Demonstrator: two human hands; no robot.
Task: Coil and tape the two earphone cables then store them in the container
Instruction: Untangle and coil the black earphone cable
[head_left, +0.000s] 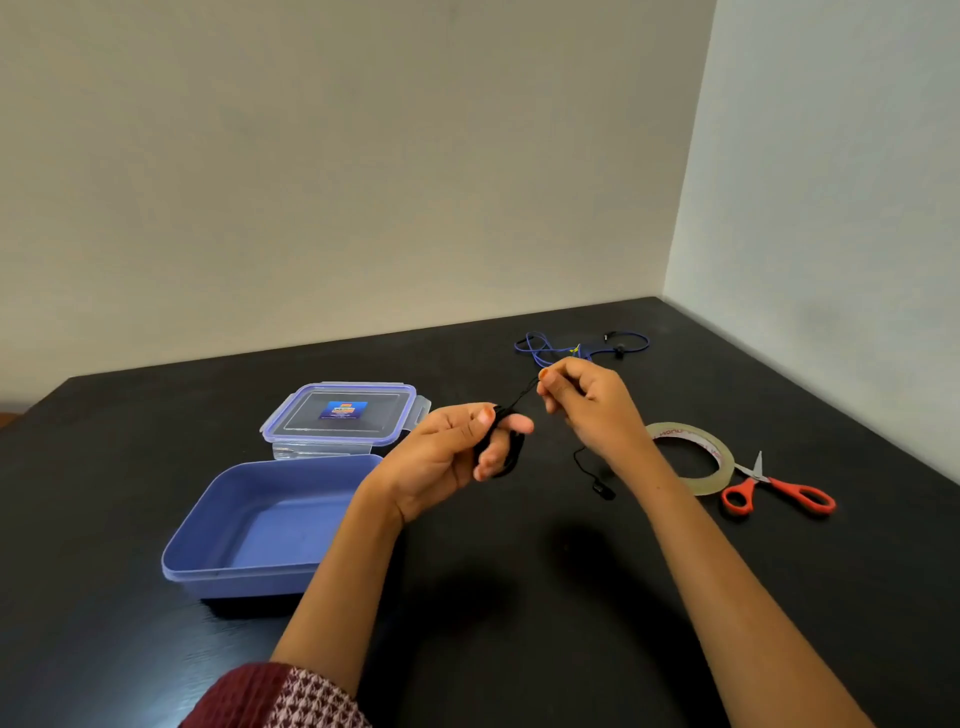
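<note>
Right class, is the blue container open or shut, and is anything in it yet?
Open and empty. The blue container shows only its bare floor inside, and its lid lies off it, just behind.

The black table (130, 467) carries a blue container (244, 577), its lid (340, 413), a blue earphone cable (540, 353), a tape roll (724, 467) and red scissors (779, 486).

The container (270, 519) sits left of centre on the table (519, 597), with the lid (340, 415) just behind it. Mid-frame, a cable (513, 451) runs between the left hand (447, 452) and right hand (587, 405). Earphones (582, 347) lie behind them. The tape (693, 457) lies at right, with the scissors (779, 491) just right of it.
</note>
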